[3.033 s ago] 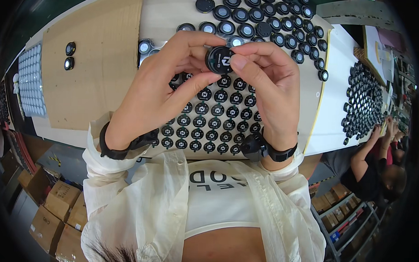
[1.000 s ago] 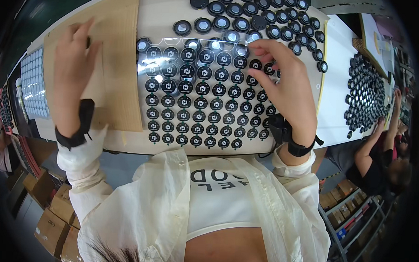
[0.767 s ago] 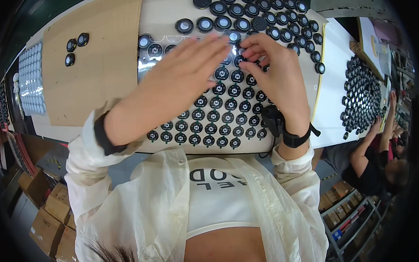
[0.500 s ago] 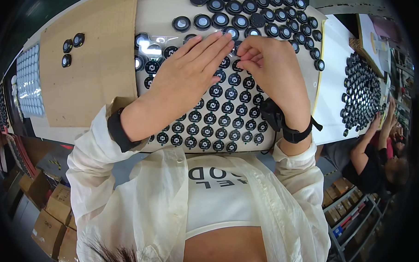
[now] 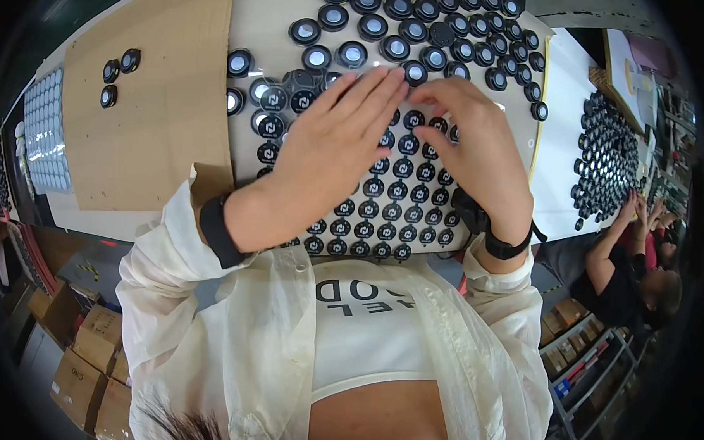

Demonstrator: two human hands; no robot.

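Observation:
A clear sheet bearing rows of round black labels with white marks [image 5: 374, 188] lies on the table in front of me. My left hand [image 5: 323, 145] rests flat across its upper left part, fingers stretched out and close together, hiding several labels. At its upper right, my right hand [image 5: 479, 135] hovers with the thumb apart from the bent fingers and nothing visible between them. Just beyond both hands stand round black pieces with pale centres [image 5: 372, 27]. The sheet's far left corner overlaps some of these pieces.
Brown cardboard [image 5: 151, 97] covers the table's left, with three black pieces [image 5: 109, 96] on it. Farther left is a tray of pale round parts [image 5: 49, 132]. At right, many black pieces [image 5: 606, 159] crowd a white surface near another person's hands [image 5: 638, 207].
The label sheet has shifted slightly right and toward me, with my left hand still flat on it. My right hand's pinched thumb and fingers have spread apart.

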